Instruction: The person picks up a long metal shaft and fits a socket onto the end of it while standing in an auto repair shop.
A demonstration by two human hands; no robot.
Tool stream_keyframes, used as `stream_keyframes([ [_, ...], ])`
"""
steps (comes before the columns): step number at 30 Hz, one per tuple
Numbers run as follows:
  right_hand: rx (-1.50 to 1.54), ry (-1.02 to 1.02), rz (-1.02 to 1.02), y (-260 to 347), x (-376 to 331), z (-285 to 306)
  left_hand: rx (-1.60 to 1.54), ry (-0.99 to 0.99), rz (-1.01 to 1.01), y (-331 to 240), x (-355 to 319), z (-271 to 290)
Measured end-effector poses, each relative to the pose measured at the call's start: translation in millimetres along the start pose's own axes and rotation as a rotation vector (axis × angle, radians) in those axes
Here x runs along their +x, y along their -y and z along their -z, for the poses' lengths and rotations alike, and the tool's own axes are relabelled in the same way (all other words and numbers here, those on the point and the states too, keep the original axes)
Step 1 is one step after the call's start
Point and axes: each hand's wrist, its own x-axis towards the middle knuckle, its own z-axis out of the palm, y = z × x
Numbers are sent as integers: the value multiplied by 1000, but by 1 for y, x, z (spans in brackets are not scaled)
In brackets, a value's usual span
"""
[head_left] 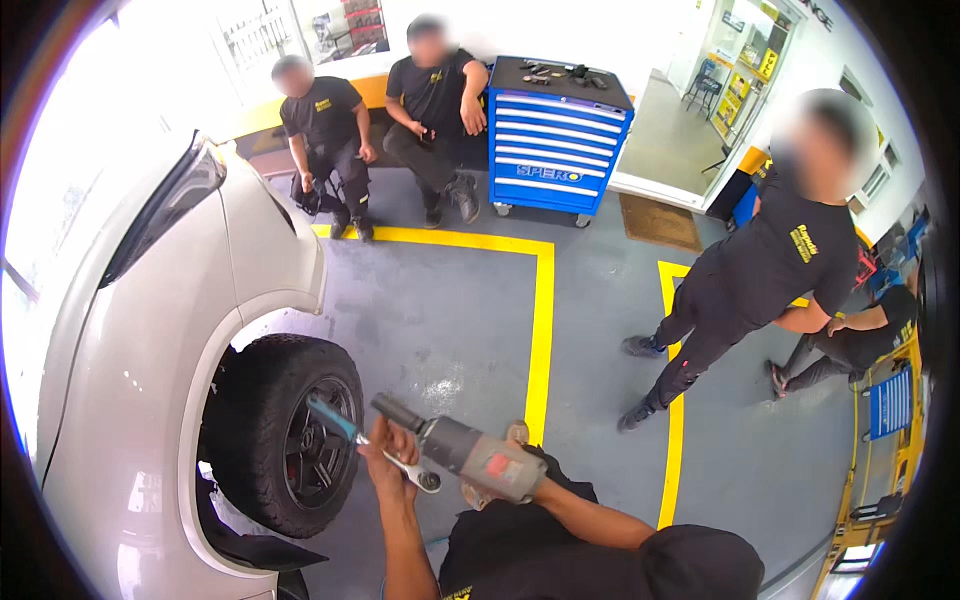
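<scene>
My left hand (392,458) is closed round a ratchet wrench (336,416). Its teal handle reaches toward the car wheel (325,440), and its silver head comes out on the other side of my fingers. Just right of that, a dark grey impact wrench (480,457) with a red patch and a dark socket end points up and left. My right forearm (590,518) runs to the rear of this tool; my right hand is on it, its fingers mostly hidden behind the body. The wheel, with a black rim and chunky tyre, sits turned outward under the fender.
A light-coloured car (150,330) fills the left side. Yellow lines (542,350) mark the grey floor (430,320). A blue tool cabinet (555,150) stands at the back beside two seated people. One person stands at right, with another low behind. A brown mat (660,222) lies by the doorway.
</scene>
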Motion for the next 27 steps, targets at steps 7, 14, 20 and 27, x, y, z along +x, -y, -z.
stream_keyframes([
  [7, -867, 20, 341, 77, -51, -53, 202, -115, -121, 2, 8, -105],
  [14, -1096, 103, 690, 153, -74, 22, -648, -561, -255, -33, 114, -140],
  [20, -178, -98, 143, 232, -89, 95, -294, -91, -494, -49, 114, -117],
  [27, -106, -247, 296, 340, -33, 134, -360, -594, -440, 21, 110, -80],
])
